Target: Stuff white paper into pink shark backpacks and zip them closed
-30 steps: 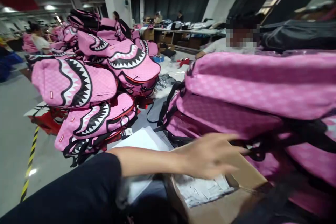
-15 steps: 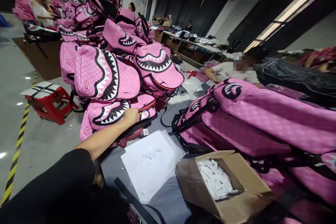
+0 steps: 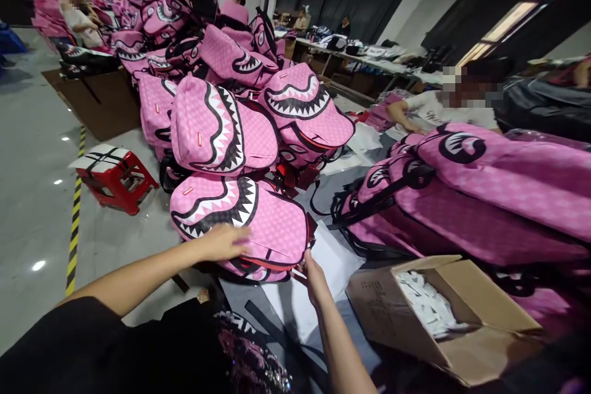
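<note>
A pink checkered backpack [image 3: 281,221] with a black-and-white shark mouth lies in front of me, over part of the white paper sheets [image 3: 335,258]. My left hand [image 3: 226,242] rests on its near side with the fingers apart, slightly blurred. At the backpack's right end, my right hand [image 3: 313,272] has its fingers bent against the dark edge near the red zipper; what they pinch is too small to make out. Right of the paper stands an open cardboard box [image 3: 383,314] holding many small white pieces [image 3: 427,305].
More pink backpacks [image 3: 207,126] are piled behind and at the far left. Other pink bags [image 3: 462,215] lie on the right, with a person [image 3: 427,112] behind them. A red stool [image 3: 117,181] stands on the floor at the left.
The near backpack has come toward me and right, now covering part of the paper. My right hand has entered at its right end. My left hand has left the zipper edge. The view has shifted.
</note>
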`<state>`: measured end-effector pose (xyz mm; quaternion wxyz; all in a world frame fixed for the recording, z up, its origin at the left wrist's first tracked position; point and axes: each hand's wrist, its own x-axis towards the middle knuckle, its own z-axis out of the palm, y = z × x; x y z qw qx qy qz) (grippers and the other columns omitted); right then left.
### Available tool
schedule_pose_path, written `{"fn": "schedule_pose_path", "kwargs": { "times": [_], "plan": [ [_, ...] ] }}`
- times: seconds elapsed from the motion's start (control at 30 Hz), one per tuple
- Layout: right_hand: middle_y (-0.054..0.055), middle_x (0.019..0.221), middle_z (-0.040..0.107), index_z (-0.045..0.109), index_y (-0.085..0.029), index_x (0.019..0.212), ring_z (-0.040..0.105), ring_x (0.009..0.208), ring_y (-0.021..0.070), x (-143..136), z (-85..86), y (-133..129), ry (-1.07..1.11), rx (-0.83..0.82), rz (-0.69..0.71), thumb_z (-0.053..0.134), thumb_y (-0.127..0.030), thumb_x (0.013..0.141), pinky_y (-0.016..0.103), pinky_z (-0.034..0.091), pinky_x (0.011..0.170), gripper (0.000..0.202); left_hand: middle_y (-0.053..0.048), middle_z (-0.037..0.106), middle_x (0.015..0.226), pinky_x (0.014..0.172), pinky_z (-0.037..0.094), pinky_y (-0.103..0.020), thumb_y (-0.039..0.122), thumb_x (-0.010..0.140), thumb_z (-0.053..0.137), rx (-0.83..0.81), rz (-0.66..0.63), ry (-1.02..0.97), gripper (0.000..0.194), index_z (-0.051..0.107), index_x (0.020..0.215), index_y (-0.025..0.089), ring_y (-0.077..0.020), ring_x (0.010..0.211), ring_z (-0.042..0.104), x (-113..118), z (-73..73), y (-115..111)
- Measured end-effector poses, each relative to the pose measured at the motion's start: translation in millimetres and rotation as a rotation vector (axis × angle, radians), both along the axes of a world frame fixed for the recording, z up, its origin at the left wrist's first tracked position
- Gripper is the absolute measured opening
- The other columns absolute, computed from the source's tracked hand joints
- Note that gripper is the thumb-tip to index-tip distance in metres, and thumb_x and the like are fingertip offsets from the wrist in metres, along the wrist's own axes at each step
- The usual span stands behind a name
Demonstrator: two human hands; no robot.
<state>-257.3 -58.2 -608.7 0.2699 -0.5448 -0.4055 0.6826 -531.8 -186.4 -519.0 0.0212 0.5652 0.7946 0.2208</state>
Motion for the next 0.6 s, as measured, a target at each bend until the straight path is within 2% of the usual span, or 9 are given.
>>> {"fn": "schedule_pose_path", "kwargs": {
  "times": [0.1,0.13,0.2,0.23,0.3,0.37,0.4,0.5,0.6],
  "plan": [
    [0.002,0.077,0.067,0.064,-0.021,0.083,0.065,0.075,0.0186,-4.5,-3.3,2.0,-0.009,0.092,-0.024,0.074,-0.069,0.062,0.032,0.059,0.065,0.054,-0.017,0.038,0.157,0.119,0.029,-0.05,0.05,0.086,0.062,0.218,0.29,-0.042,0.074,0.042,0.149,0.016,-0.0342,0.15,0.028,-58.3,34.6,29.1],
    [0.001,0.073,0.065,0.063,-0.021,0.081,0.063,0.072,0.0177,-8.2,0.4,5.1,-0.018,0.139,-0.062,0.076,-0.065,0.059,0.031,0.058,0.063,0.051,-0.019,0.027,0.162,0.121,0.022,-0.055,0.053,0.085,0.064,0.324,0.457,-0.056,0.085,0.033,0.153,0.014,-0.0363,0.153,0.016,-75.4,49.0,38.7],
    [-0.001,0.072,0.063,0.061,-0.021,0.083,0.059,0.068,0.0159,-20.0,12.9,13.0,-0.027,0.225,-0.147,0.077,-0.055,0.055,0.028,0.055,0.059,0.047,-0.021,0.012,0.166,0.123,0.013,-0.058,0.056,0.081,0.067,0.463,0.549,-0.036,0.097,0.023,0.156,0.012,-0.0379,0.155,0.002,-89.3,72.6,54.4],
    [-0.001,0.073,0.063,0.061,-0.02,0.087,0.058,0.066,0.0151,-27.0,20.4,16.6,-0.024,0.254,-0.184,0.077,-0.05,0.054,0.027,0.054,0.057,0.047,-0.02,0.013,0.166,0.123,0.013,-0.056,0.057,0.081,0.068,0.479,0.464,-0.027,0.097,0.025,0.156,0.013,-0.0369,0.155,0.003,-83.2,78.8,60.0],
    [-0.002,0.074,0.062,0.061,-0.019,0.098,0.056,0.063,0.0137,-40.2,34.5,20.2,-0.012,0.281,-0.246,0.074,-0.046,0.055,0.025,0.051,0.053,0.053,-0.017,0.023,0.164,0.124,0.018,-0.05,0.06,0.084,0.063,0.353,0.093,-0.039,0.088,0.031,0.154,0.017,-0.033,0.154,0.013,-47.1,76.2,65.7],
    [-0.003,0.075,0.061,0.058,-0.02,0.108,0.056,0.061,0.0131,-49.0,44.6,17.0,0.015,0.274,-0.288,0.074,-0.045,0.057,0.025,0.051,0.053,0.059,-0.017,0.023,0.164,0.122,0.027,-0.047,0.064,0.081,0.064,0.062,-0.246,-0.126,0.095,0.027,0.157,0.019,-0.0334,0.153,0.021,5.7,57.2,65.2],
    [-0.004,0.076,0.061,0.056,-0.021,0.111,0.057,0.062,0.0132,-51.3,47.8,13.0,0.032,0.263,-0.303,0.075,-0.045,0.057,0.026,0.052,0.053,0.062,-0.02,0.021,0.165,0.12,0.03,-0.049,0.066,0.075,0.069,-0.097,-0.326,-0.164,0.108,0.021,0.159,0.018,-0.0364,0.152,0.02,30.9,45.0,63.9],
    [-0.002,0.081,0.064,0.052,-0.022,0.115,0.063,0.068,0.0153,-49.8,51.7,-1.9,0.089,0.238,-0.275,0.08,-0.051,0.059,0.027,0.054,0.058,0.069,-0.024,0.034,0.158,0.113,0.039,-0.051,0.051,0.069,0.08,-0.349,-0.351,-0.194,0.11,0.025,0.158,0.017,-0.0415,0.145,0.035,74.0,18.0,62.5],
    [0.001,0.083,0.067,0.051,-0.02,0.121,0.067,0.076,0.0192,-37.7,48.2,-13.8,0.116,0.263,-0.17,0.075,-0.063,0.065,0.032,0.056,0.065,0.074,-0.019,0.066,0.128,0.096,0.051,-0.042,0.032,0.086,0.063,-0.33,-0.216,-0.186,0.058,0.053,0.141,0.017,-0.0338,0.117,0.064,58.3,27.9,64.6]
  ]
}}
